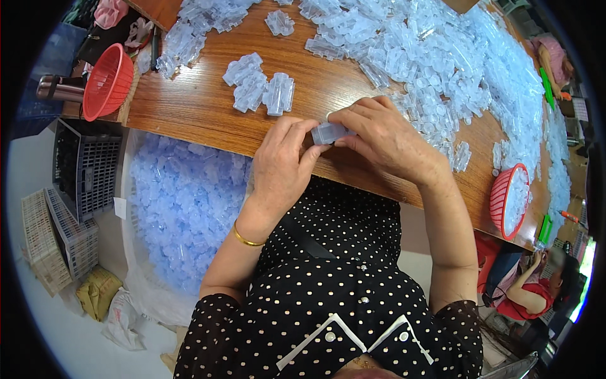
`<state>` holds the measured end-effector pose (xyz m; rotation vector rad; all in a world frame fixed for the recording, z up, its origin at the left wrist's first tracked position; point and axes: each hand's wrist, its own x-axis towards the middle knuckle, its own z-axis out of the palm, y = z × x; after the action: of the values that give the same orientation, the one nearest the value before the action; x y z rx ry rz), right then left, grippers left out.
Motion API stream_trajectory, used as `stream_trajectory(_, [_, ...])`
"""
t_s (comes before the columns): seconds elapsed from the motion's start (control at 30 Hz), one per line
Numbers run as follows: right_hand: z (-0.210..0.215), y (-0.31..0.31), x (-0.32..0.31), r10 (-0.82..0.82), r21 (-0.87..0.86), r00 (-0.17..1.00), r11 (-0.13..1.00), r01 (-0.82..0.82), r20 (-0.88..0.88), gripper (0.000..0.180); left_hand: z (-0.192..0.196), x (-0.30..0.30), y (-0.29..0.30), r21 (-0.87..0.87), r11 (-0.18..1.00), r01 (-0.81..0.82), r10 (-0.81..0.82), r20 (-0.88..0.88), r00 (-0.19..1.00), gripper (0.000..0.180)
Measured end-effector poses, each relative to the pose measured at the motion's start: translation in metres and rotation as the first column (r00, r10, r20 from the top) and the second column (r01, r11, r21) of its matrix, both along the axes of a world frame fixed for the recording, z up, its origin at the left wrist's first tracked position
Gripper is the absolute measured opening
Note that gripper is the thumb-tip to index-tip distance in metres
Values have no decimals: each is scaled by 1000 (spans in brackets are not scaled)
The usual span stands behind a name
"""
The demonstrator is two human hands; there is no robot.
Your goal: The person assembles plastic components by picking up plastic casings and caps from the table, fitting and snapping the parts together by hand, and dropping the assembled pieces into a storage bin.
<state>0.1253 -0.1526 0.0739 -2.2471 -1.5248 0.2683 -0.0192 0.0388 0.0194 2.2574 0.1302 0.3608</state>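
The hands (334, 148) hide most of the clear plastic piece (329, 132).

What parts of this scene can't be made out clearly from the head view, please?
- Clear plastic piece: mostly covered by left hand and right hand; its shape is unclear.
- Big bag of clear pieces: upper edge hidden under the wooden table.
- Person at lower right: cut off by the picture's rim.

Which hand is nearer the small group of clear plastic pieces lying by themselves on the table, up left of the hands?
Left. The left hand sits just below the small group of clear pieces; the right hand is farther off to their right.
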Motion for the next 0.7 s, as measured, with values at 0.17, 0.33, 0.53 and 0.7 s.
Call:
stream_trajectory(0.17, [15, 13, 11, 18, -189, 1000, 982, -18, -3, 32, 0, 11, 0, 21, 999, -40, 40, 32, 999, 35])
stream_trajectory(0.33, [-6, -5, 2, -98, -35, 995, 995, 98, -26, 31, 2, 17, 0, 53, 999, 9, -14, 89, 996, 34])
stream_trajectory(0.53, [-36, -14, -40, -228, 154, 967, 966, 209, 115, 45, -2, 0, 2, 72, 997, 33, -43, 144, 989, 50])
stream_trajectory(0.7, [-42, 3, -54, -212, 220, 961, 960, 171, 176, 50, 29, 8, 59, 168, 981, -99, 40, 324, 945, 65])
